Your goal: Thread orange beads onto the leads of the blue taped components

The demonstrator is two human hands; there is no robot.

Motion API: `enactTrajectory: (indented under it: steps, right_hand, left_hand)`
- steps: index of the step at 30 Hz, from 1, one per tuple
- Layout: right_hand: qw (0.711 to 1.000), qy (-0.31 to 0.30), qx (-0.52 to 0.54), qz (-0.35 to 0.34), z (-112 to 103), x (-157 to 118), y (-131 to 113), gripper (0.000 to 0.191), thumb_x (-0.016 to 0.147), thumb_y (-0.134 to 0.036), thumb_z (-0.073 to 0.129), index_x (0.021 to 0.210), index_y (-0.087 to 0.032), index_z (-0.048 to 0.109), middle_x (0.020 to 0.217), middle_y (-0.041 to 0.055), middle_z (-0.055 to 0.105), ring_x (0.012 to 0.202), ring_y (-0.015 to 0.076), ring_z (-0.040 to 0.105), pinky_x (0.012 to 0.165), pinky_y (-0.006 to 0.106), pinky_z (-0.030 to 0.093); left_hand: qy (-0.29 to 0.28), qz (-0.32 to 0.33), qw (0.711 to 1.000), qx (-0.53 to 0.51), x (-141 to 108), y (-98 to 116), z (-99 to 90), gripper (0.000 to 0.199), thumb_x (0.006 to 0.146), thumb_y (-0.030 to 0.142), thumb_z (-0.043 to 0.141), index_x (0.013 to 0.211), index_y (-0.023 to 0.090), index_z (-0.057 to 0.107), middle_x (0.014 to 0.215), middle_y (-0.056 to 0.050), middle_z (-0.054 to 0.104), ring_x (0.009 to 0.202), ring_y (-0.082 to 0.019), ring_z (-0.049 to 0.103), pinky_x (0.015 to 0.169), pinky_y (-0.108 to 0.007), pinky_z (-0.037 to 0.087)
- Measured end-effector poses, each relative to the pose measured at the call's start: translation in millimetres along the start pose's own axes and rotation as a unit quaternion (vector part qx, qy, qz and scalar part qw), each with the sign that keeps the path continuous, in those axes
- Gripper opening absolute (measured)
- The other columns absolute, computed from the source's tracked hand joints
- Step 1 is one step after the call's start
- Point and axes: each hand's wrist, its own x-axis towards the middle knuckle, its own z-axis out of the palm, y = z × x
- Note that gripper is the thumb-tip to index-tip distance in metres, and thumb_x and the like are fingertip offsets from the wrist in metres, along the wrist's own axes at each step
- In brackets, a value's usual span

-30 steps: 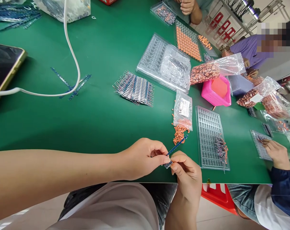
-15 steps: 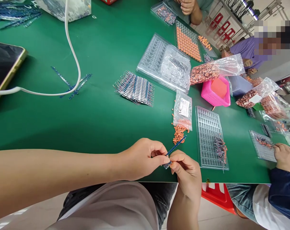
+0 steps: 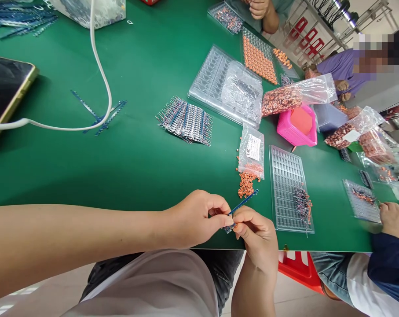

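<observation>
Near the table's front edge, my left hand (image 3: pixel 202 220) pinches a narrow blue strip (image 3: pixel 245 201) carrying small metal parts between thumb and forefinger. Its far end sticks out up and to the right. My right hand (image 3: pixel 258 233) meets it there, with thumb and forefinger closed on a tiny orange ring (image 3: pixel 236 226) at the strip's parts; the exact contact is too small to make out. Just beyond lies a heap of small orange rings (image 3: pixel 247 184), spilling from a labelled clear bag (image 3: pixel 253 147). Farther back lies a stack of similar strips (image 3: pixel 186 121).
Right of my hands lies a clear ribbed tray (image 3: pixel 285 176) with a bunch of wired parts (image 3: pixel 303 204). Behind are larger trays (image 3: pixel 207 77), a pink basket (image 3: pixel 293 134) and a bag of rings (image 3: pixel 281 101). A white cable (image 3: pixel 98 61) and phone (image 3: pixel 8 92) lie left. Co-workers sit around.
The strip's free end has tipped slightly down and to the right. My hands keep nearly the same place. A co-worker's hand at the far right has shifted slightly off its tray.
</observation>
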Motion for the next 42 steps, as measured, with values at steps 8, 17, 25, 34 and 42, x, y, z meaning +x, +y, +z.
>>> enactTrajectory:
  steps: [8, 17, 25, 34, 42]
  right_hand:
    - [1.0, 0.001, 0.002, 0.002, 1, 0, -2, 0.001, 0.085, -0.026, 0.08, 0.085, -0.026, 0.08, 0.073, 0.0001, 0.066, 0.059, 0.0095, 0.056, 0.049, 0.02, 0.042]
    - [1.0, 0.0, -0.009, 0.002, 1, 2, -2, 0.002, 0.086, -0.027, 0.078, 0.085, -0.026, 0.08, 0.072, 0.0002, 0.065, 0.058, 0.0105, 0.054, 0.049, 0.022, 0.042]
    - [0.998, 0.058, -0.016, -0.032, 5, -2, 8, 0.006, 0.091, -0.027, 0.072, 0.09, -0.026, 0.078, 0.072, 0.0003, 0.061, 0.063, 0.0129, 0.053, 0.055, 0.026, 0.042]
    - [0.996, 0.08, -0.033, -0.03, 4, -6, 10, 0.015, 0.096, -0.032, 0.065, 0.097, -0.024, 0.077, 0.08, 0.003, 0.064, 0.066, 0.0141, 0.055, 0.058, 0.027, 0.045]
    - [0.996, 0.074, -0.037, -0.019, 7, -7, 7, 0.011, 0.092, -0.032, 0.07, 0.095, -0.023, 0.076, 0.078, 0.002, 0.064, 0.065, 0.0139, 0.056, 0.057, 0.027, 0.044]
  left_hand:
    - [0.005, 0.011, 1.0, 0.009, 0, 0, 1.4, 0.023, 0.087, 0.03, 0.057, 0.076, 0.014, 0.069, 0.067, 0.001, 0.059, 0.064, -0.013, 0.046, 0.059, -0.023, 0.036]
    - [0.009, 0.015, 1.0, -0.002, 0, 0, 2.0, 0.021, 0.087, 0.029, 0.058, 0.075, 0.014, 0.069, 0.067, 0.001, 0.059, 0.066, -0.013, 0.047, 0.061, -0.024, 0.037]
    - [0.041, -0.033, 0.993, -0.107, 5, 2, 3.7, 0.014, 0.081, 0.03, 0.066, 0.076, 0.017, 0.066, 0.069, 0.002, 0.063, 0.067, -0.014, 0.056, 0.065, -0.025, 0.043]
    - [0.077, -0.027, 0.989, -0.124, 6, 3, 0.6, 0.014, 0.078, 0.03, 0.07, 0.075, 0.017, 0.068, 0.07, 0.001, 0.068, 0.07, -0.015, 0.061, 0.07, -0.027, 0.049]
    - [0.086, -0.004, 0.996, -0.015, 2, 5, -0.1, 0.012, 0.083, 0.028, 0.067, 0.079, 0.018, 0.071, 0.068, 0.003, 0.069, 0.064, -0.013, 0.059, 0.062, -0.023, 0.046]
